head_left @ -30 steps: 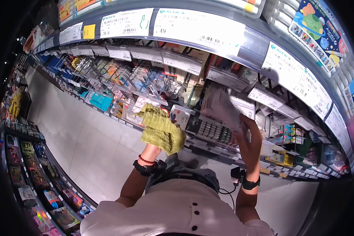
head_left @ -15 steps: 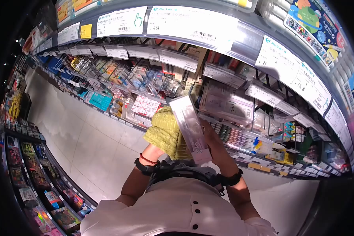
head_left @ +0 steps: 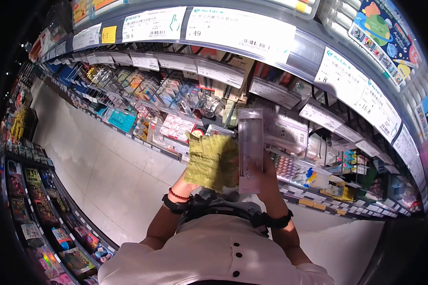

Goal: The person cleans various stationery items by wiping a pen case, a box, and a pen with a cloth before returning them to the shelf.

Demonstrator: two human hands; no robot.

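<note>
A yellow-green cloth [head_left: 210,159] with a ridged texture is in my left hand [head_left: 187,182]. It covers most of that hand, so the fingers are hidden. My right hand [head_left: 265,178] grips a slim clear-fronted pink box [head_left: 251,137] near its lower end, with the thumb across the front. The box stands nearly upright, just right of the cloth, with a small pale rabbit print low on it. What lies inside the box is too blurred to tell.
Ahead, shelves hold packs of small goods behind price labels [head_left: 240,31]. Red-and-white boxes [head_left: 177,127] and a turquoise package [head_left: 121,119] sit on a lower shelf. Another stocked rack [head_left: 47,209] curves along the left, beyond the tiled floor [head_left: 104,156].
The box has swung from a leftward tilt to nearly upright and shifted right, away from the cloth. The bunched cloth has spread out flatter. My right thumb now shows on the box's front.
</note>
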